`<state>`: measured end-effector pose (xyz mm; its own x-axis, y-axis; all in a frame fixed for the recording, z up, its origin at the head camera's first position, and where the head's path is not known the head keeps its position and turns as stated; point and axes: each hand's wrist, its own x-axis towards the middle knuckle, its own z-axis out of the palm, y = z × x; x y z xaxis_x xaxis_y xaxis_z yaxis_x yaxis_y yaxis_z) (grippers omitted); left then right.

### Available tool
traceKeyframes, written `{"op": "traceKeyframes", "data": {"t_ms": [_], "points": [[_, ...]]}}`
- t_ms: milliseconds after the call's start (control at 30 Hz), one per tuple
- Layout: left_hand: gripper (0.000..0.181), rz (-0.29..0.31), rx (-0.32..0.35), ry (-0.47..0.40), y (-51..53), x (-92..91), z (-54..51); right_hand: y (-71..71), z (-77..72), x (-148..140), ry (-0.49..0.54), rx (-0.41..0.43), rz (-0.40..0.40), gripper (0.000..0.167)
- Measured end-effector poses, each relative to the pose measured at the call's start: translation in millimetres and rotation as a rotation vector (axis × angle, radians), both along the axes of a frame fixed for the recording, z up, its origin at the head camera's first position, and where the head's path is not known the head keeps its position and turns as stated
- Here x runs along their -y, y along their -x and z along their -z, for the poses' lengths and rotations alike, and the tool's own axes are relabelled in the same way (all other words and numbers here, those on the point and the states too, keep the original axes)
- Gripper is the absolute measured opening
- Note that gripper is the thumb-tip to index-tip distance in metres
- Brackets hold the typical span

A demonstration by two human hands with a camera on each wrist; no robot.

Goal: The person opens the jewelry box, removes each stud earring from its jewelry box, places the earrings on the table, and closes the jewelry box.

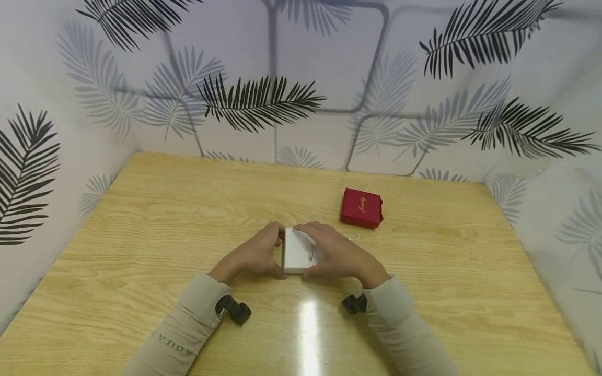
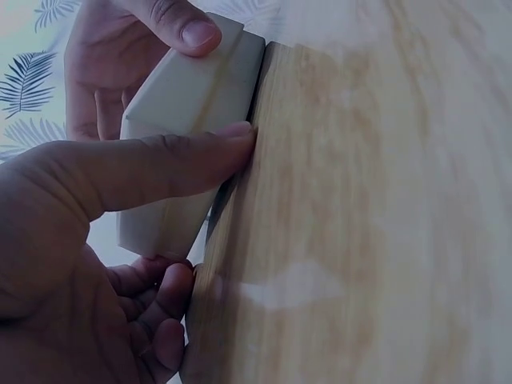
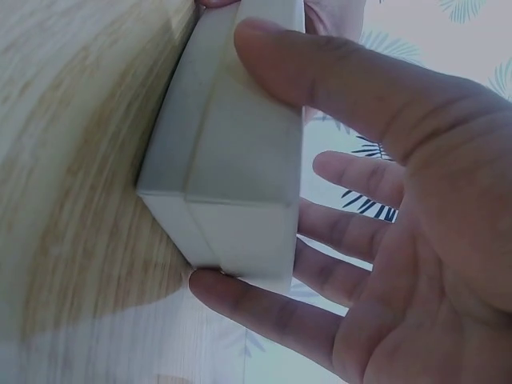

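A white lidded box point(image 1: 296, 250) rests on the wooden table between both hands, a faint printed mark on the right part of its top. At its left end is the left hand point(image 1: 258, 253), the thumb against the near side and the fingers curled at the end and far side. The right hand point(image 1: 336, 253) spans the box from the right and covers part of the top. In the right wrist view, its thumb point(image 3: 280, 64) presses the lid's near side while a fingertip meets the far edge. A seam between lid and base runs along the box point(image 2: 212, 88) in the left wrist view.
A dark red box point(image 1: 361, 208) with gold lettering and a ribbon tab lies behind the right hand. Between them is a tiny pale object point(image 1: 358, 237), too small to identify. Leaf-patterned walls point(image 1: 301, 136) border the table's back and sides.
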<state>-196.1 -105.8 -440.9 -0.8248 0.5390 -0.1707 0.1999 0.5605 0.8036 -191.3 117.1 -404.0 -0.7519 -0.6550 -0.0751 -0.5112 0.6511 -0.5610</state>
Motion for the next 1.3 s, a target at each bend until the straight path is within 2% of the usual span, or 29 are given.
{"op": "traceKeyframes", "data": {"t_ms": [267, 500, 633, 900, 1167, 1300], "points": [[0.087, -0.002, -0.011, 0.013, -1.0, -1.8, -1.6, -1.6, 0.5, 1.1, -0.024, -0.052, 0.010, 0.095], [0.087, 0.012, -0.042, 0.042, -1.6, -3.0, -2.5, -2.1, 2.4, 0.7, -0.033, -0.077, 0.014, 0.091], [0.087, 0.014, -0.041, 0.059, -2.0, -3.8, -2.7, -1.6, 2.2, -0.6, -0.033, -0.066, 0.015, 0.094], [0.086, 0.023, -0.089, 0.114, -1.7, -4.5, -2.8, -1.4, -2.1, -1.6, -0.021, -0.044, 0.024, 0.102], [0.086, 0.014, -0.072, 0.105, -2.0, -4.5, -3.5, -3.8, -6.7, -4.3, -0.148, -0.066, 0.072, 0.097], [0.086, 0.018, -0.072, 0.102, -1.8, -5.0, -3.7, -3.0, -7.4, -5.3, -0.171, -0.089, 0.066, 0.094]]}}
